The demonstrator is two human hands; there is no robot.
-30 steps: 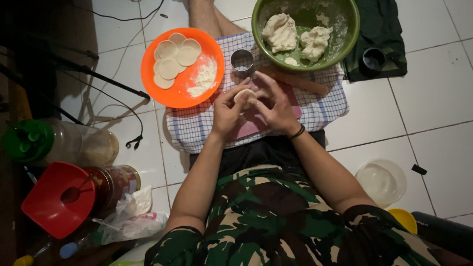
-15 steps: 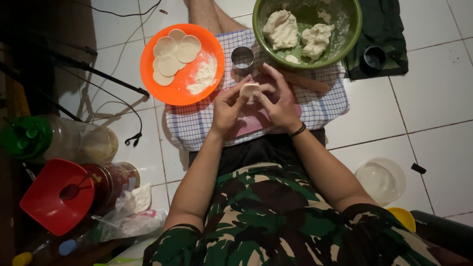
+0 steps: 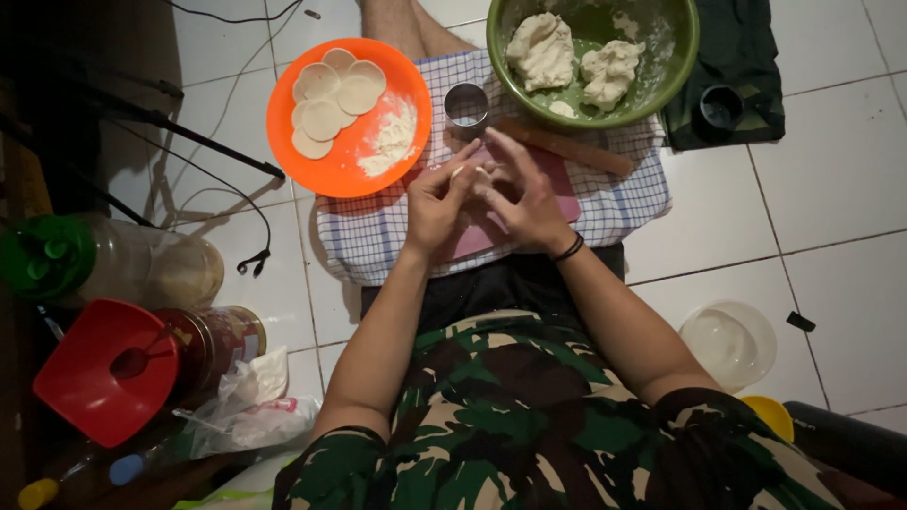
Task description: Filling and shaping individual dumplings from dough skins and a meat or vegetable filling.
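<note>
fingers of the left hand (image 3: 436,203) and right hand (image 3: 521,196) pinch a small dough piece (image 3: 460,171), mostly hidden between them, above the pink board (image 3: 557,184) on the checked cloth (image 3: 368,236); green dough bowl (image 3: 661,80) is cut off at the top edge.

Bright centre, dark vignetted left edge

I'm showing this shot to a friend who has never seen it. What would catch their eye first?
Probably the bright orange plate at upper left, holding pale dough rounds and flour. Next, the green bowl of dough lumps at top, and the left hand and right hand pinching a small dough piece at centre.
</note>
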